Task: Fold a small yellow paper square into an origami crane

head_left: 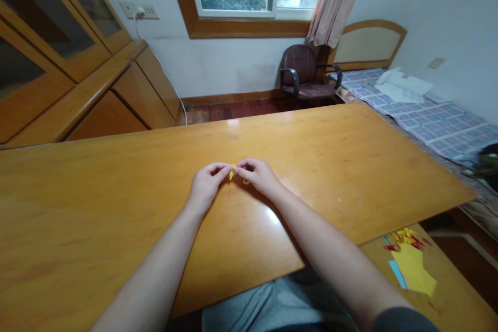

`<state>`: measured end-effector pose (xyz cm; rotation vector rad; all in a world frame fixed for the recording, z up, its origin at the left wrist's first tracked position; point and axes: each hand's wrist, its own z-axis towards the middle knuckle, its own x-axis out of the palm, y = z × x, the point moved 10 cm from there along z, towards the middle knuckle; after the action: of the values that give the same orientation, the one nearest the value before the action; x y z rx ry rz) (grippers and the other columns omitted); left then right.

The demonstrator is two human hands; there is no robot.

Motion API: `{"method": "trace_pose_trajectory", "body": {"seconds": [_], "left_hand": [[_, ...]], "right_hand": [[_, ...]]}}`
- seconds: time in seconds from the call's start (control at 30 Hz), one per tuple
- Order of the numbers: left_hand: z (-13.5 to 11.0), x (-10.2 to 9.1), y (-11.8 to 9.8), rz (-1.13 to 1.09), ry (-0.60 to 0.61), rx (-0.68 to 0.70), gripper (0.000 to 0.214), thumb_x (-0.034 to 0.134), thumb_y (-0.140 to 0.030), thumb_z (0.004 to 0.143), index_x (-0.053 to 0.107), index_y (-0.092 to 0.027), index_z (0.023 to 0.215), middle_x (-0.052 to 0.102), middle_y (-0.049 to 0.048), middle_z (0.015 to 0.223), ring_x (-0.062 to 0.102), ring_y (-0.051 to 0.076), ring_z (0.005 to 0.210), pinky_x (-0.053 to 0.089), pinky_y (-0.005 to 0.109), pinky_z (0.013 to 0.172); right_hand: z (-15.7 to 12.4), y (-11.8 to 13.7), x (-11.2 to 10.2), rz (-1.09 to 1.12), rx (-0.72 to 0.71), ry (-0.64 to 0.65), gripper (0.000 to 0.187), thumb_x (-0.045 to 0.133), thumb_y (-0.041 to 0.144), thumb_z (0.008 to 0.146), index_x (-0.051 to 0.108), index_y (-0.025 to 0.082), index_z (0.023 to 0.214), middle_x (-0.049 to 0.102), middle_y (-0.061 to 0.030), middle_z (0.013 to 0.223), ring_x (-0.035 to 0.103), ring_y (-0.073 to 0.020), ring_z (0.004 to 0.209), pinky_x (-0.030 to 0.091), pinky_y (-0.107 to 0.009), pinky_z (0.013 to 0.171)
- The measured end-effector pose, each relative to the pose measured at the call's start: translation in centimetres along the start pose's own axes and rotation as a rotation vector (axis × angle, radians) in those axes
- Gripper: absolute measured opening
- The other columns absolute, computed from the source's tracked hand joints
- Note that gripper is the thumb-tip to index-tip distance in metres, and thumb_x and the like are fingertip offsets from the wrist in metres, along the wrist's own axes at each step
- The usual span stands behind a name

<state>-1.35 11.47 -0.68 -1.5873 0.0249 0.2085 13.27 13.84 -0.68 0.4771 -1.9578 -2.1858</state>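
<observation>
Yellow scrap [232, 171] sits right at our fingertips, between the two hands and just above the table [116, 207]. Our left hand [203, 185] has thumb and forefinger brought together on its left side; our right hand [260, 175] meets it from the other side, thumb and forefinger likewise clamped on it. A bit of the scrap pokes out below the fingertips. It is too small for us to tell which way its folds run, or whether it is folded at all.

It looks like fine paper work, and we judge that it goes best with light, even pressure — one hand as the anchor, the other shaping. We should pinch close to the spot being worked, since a loose grip farther out would probably let it twist or crumple. Both forearms angle in from our side of the fingers; resting the wrists on the table would help steady the tips. A slight turn of the scrap would let us check its edges before pressing hard.

To the right of the fingers, nearer our body and well apart from them, a yellow sheet [414, 270] lies beside a blue strip [397, 274] — with a yellow heap [404, 235] just beyond.
</observation>
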Motion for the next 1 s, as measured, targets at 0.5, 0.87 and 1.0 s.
{"method": "trace_pose_trajectory", "body": {"seconds": [0.5, 0.87, 1.0], "left_hand": [[-0.2, 1.5, 0.3, -0.037, 0.147, -0.052, 0.033, 0.078, -0.046, 0.069, 0.075, -0.016, 0.080, 0.073, 0.0051, 0.079, 0.062, 0.017, 0.074, 0.048, 0.028, 0.076], [-0.1, 1.7, 0.4, 0.079, 0.176, 0.003, 0.033, 0.075, -0.047, 0.070, 0.076, -0.017, 0.081, 0.076, 0.0068, 0.084, 0.066, 0.020, 0.077, 0.049, 0.030, 0.078], [-0.2, 1.8, 0.2, 0.123, 0.185, 0.023, 0.033, 0.074, -0.048, 0.070, 0.076, -0.017, 0.081, 0.076, 0.0068, 0.085, 0.066, 0.021, 0.078, 0.049, 0.030, 0.079]], "right_hand": [[-0.1, -0.8, -0.3, 0.178, 0.094, -0.020, 0.032, 0.071, 0.046, 0.073, 0.068, 0.015, 0.079, 0.066, -0.0015, 0.072, 0.055, -0.0110, 0.062, 0.042, -0.023, 0.057], [-0.1, 0.4, -0.6, 0.086, -0.008, -0.036, 0.021, 0.069, 0.036, 0.075, 0.069, 0.015, 0.075, 0.067, -0.0019, 0.073, 0.058, -0.0123, 0.068, 0.043, -0.025, 0.067], [-0.1, 0.0, -0.6, 0.112, 0.035, -0.046, 0.021, 0.070, 0.036, 0.073, 0.067, 0.015, 0.075, 0.065, -0.0005, 0.068, 0.056, -0.0113, 0.062, 0.042, -0.024, 0.061]]}}
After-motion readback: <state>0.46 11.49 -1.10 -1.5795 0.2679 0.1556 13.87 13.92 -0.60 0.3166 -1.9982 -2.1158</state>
